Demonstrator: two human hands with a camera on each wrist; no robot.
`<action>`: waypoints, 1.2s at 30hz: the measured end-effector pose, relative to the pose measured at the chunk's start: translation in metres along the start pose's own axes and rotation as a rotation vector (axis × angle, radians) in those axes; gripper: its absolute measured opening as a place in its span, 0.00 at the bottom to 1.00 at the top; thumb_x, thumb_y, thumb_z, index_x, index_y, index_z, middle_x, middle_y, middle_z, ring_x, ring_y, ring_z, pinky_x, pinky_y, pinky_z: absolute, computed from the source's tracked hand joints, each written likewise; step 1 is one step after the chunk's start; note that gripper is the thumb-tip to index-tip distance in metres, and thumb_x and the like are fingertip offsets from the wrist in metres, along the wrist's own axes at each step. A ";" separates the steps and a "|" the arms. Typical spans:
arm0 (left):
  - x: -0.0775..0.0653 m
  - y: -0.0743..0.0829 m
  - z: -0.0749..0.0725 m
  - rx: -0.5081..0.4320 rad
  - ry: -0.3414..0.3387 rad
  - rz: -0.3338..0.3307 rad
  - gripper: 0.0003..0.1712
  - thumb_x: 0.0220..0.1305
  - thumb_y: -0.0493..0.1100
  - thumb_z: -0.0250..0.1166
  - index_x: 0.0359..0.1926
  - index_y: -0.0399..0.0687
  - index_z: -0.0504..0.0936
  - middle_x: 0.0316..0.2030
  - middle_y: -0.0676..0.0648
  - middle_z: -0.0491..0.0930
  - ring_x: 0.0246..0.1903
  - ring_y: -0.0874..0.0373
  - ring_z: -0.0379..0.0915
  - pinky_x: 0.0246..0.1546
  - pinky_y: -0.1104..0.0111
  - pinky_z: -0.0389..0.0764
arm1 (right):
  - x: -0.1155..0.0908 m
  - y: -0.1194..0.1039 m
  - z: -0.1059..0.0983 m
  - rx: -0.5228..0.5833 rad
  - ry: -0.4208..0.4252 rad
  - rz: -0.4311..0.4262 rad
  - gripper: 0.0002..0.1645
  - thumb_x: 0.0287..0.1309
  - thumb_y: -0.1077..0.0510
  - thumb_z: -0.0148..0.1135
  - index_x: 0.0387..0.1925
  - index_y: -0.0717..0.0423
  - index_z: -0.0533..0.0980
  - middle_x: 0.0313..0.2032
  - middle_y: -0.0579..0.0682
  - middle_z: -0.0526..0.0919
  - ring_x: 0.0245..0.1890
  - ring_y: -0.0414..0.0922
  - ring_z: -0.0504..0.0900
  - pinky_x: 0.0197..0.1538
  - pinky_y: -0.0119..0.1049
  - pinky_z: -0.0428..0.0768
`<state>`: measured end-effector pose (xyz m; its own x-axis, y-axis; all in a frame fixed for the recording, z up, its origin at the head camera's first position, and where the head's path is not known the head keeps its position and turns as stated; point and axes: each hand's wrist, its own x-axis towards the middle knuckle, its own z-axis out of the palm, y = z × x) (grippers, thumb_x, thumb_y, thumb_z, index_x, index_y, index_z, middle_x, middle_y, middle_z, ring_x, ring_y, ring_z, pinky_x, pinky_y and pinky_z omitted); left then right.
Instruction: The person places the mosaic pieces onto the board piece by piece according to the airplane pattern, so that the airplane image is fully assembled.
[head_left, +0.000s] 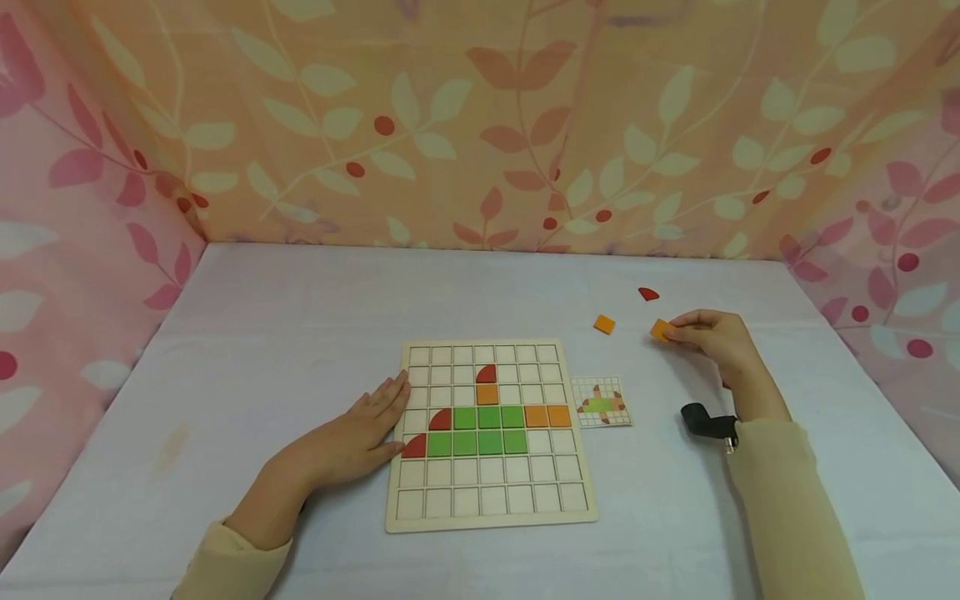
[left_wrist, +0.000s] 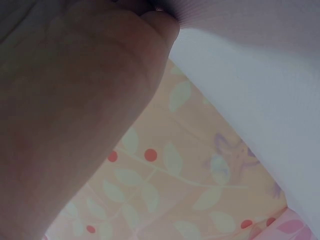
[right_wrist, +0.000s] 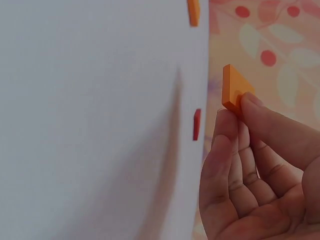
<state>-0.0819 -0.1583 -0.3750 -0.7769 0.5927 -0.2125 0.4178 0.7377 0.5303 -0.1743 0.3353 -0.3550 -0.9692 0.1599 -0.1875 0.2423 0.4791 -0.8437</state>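
Between thumb and fingers my right hand (head_left: 716, 337) pinches an orange square tile (head_left: 661, 330); the right wrist view shows this tile (right_wrist: 235, 90) raised off the white tabletop. My left hand (head_left: 352, 437) lies with straight fingers along the left edge of a cream grid board (head_left: 491, 504). On the board are green square tiles (head_left: 489, 417) in two rows, several orange squares (head_left: 536, 416) and red quarter-round tiles (head_left: 440, 419). Mostly the palm side of my left hand (left_wrist: 85, 95) fills the left wrist view, its fingers largely hidden.
One more orange tile (head_left: 603, 324) and a red quarter-round tile (head_left: 648, 294) lie loose at the back right. A small pattern card (head_left: 603, 402) sits against the board's right edge. A black camera (head_left: 707, 423) is strapped at my right wrist. Floral cloth (head_left: 480, 125) walls the table's back.
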 end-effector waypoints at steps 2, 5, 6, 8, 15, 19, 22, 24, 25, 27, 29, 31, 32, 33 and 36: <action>0.000 0.001 -0.001 -0.002 0.001 0.002 0.41 0.69 0.45 0.55 0.72 0.34 0.45 0.73 0.40 0.36 0.71 0.43 0.33 0.67 0.47 0.45 | -0.003 -0.004 0.002 0.017 -0.004 -0.023 0.18 0.52 0.53 0.71 0.39 0.62 0.78 0.29 0.34 0.79 0.31 0.32 0.80 0.38 0.23 0.79; 0.000 0.002 -0.002 -0.003 0.002 0.001 0.41 0.69 0.45 0.55 0.72 0.34 0.45 0.73 0.40 0.36 0.71 0.43 0.33 0.67 0.47 0.45 | -0.007 -0.009 0.005 0.026 -0.012 -0.063 0.20 0.53 0.55 0.69 0.41 0.67 0.77 0.29 0.35 0.80 0.31 0.32 0.81 0.38 0.23 0.79; -0.001 0.002 -0.002 -0.002 0.003 0.000 0.41 0.69 0.45 0.55 0.72 0.33 0.45 0.73 0.40 0.36 0.71 0.43 0.33 0.67 0.47 0.44 | -0.008 -0.011 0.006 0.028 -0.016 -0.076 0.21 0.54 0.56 0.69 0.42 0.68 0.76 0.29 0.35 0.80 0.31 0.32 0.81 0.38 0.24 0.80; -0.001 0.002 -0.002 0.000 0.002 -0.002 0.41 0.69 0.44 0.55 0.72 0.33 0.45 0.73 0.40 0.36 0.71 0.43 0.33 0.68 0.47 0.44 | -0.010 -0.013 0.009 0.027 -0.029 -0.096 0.22 0.55 0.57 0.67 0.43 0.72 0.75 0.29 0.36 0.80 0.31 0.32 0.81 0.38 0.24 0.80; 0.000 0.001 -0.002 0.001 0.002 -0.001 0.40 0.69 0.44 0.55 0.72 0.33 0.44 0.73 0.39 0.36 0.71 0.43 0.33 0.68 0.47 0.44 | -0.021 -0.023 0.014 0.037 -0.062 -0.126 0.22 0.56 0.59 0.66 0.44 0.74 0.73 0.31 0.37 0.81 0.32 0.33 0.81 0.39 0.25 0.80; 0.000 0.001 -0.001 0.003 0.002 -0.001 0.41 0.69 0.44 0.55 0.72 0.33 0.44 0.73 0.40 0.36 0.71 0.43 0.33 0.68 0.47 0.44 | -0.027 -0.030 0.018 0.028 -0.066 -0.136 0.22 0.56 0.59 0.66 0.44 0.74 0.73 0.31 0.38 0.82 0.32 0.35 0.81 0.39 0.26 0.80; 0.000 0.001 -0.002 0.001 0.004 0.000 0.41 0.69 0.45 0.55 0.72 0.34 0.44 0.73 0.40 0.36 0.71 0.43 0.33 0.68 0.47 0.44 | -0.031 -0.034 0.021 0.000 -0.066 -0.147 0.22 0.56 0.57 0.67 0.44 0.73 0.74 0.30 0.37 0.82 0.32 0.36 0.81 0.40 0.26 0.80; 0.000 0.001 -0.002 -0.001 0.005 0.002 0.41 0.69 0.44 0.55 0.72 0.34 0.45 0.73 0.40 0.36 0.71 0.43 0.33 0.68 0.47 0.44 | -0.033 -0.035 0.024 -0.007 -0.069 -0.164 0.22 0.56 0.58 0.66 0.44 0.73 0.74 0.30 0.38 0.83 0.32 0.38 0.82 0.40 0.27 0.80; 0.000 0.001 -0.002 -0.003 0.006 0.002 0.40 0.69 0.44 0.55 0.72 0.33 0.45 0.73 0.40 0.36 0.71 0.43 0.33 0.68 0.47 0.44 | -0.034 -0.036 0.025 -0.010 -0.072 -0.175 0.21 0.56 0.58 0.66 0.44 0.73 0.74 0.30 0.38 0.83 0.32 0.38 0.82 0.40 0.27 0.80; 0.000 0.001 -0.002 -0.005 0.007 0.003 0.40 0.69 0.44 0.55 0.72 0.33 0.45 0.73 0.39 0.36 0.71 0.43 0.33 0.67 0.47 0.44 | -0.037 -0.037 0.028 -0.008 -0.080 -0.197 0.20 0.57 0.59 0.66 0.43 0.73 0.74 0.30 0.39 0.83 0.32 0.39 0.82 0.39 0.26 0.80; 0.000 0.001 -0.001 -0.002 0.007 0.003 0.40 0.69 0.44 0.55 0.72 0.33 0.45 0.73 0.39 0.37 0.71 0.43 0.33 0.68 0.47 0.44 | -0.039 -0.038 0.030 -0.001 -0.088 -0.218 0.19 0.57 0.61 0.65 0.43 0.74 0.74 0.30 0.40 0.84 0.32 0.39 0.83 0.39 0.26 0.81; 0.000 0.001 -0.001 -0.001 0.008 0.002 0.40 0.68 0.44 0.55 0.72 0.33 0.45 0.73 0.39 0.37 0.71 0.43 0.33 0.68 0.47 0.44 | -0.042 -0.039 0.032 -0.004 -0.095 -0.231 0.19 0.57 0.62 0.65 0.43 0.75 0.74 0.29 0.41 0.84 0.31 0.39 0.83 0.39 0.26 0.81; 0.000 0.001 -0.001 -0.002 0.008 0.003 0.40 0.68 0.44 0.55 0.72 0.33 0.45 0.73 0.39 0.37 0.71 0.43 0.33 0.68 0.47 0.44 | -0.043 -0.040 0.032 -0.004 -0.099 -0.234 0.18 0.57 0.62 0.65 0.43 0.75 0.74 0.30 0.42 0.84 0.31 0.39 0.83 0.39 0.26 0.80; 0.000 0.001 -0.001 -0.003 0.008 0.004 0.40 0.68 0.44 0.55 0.72 0.33 0.45 0.73 0.39 0.37 0.71 0.43 0.33 0.67 0.47 0.44 | -0.044 -0.040 0.033 -0.006 -0.105 -0.235 0.18 0.57 0.62 0.64 0.43 0.75 0.74 0.30 0.43 0.84 0.32 0.39 0.83 0.39 0.26 0.80; 0.000 0.000 0.000 -0.008 0.005 0.003 0.41 0.69 0.45 0.55 0.72 0.33 0.45 0.73 0.40 0.36 0.71 0.43 0.33 0.67 0.47 0.44 | -0.047 -0.042 0.035 -0.017 -0.120 -0.228 0.18 0.58 0.63 0.64 0.44 0.75 0.74 0.31 0.45 0.84 0.32 0.39 0.83 0.39 0.26 0.80</action>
<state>-0.0819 -0.1579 -0.3747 -0.7781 0.5932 -0.2066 0.4164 0.7333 0.5376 -0.1403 0.2772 -0.3280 -0.9970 -0.0569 -0.0525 0.0166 0.5055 -0.8627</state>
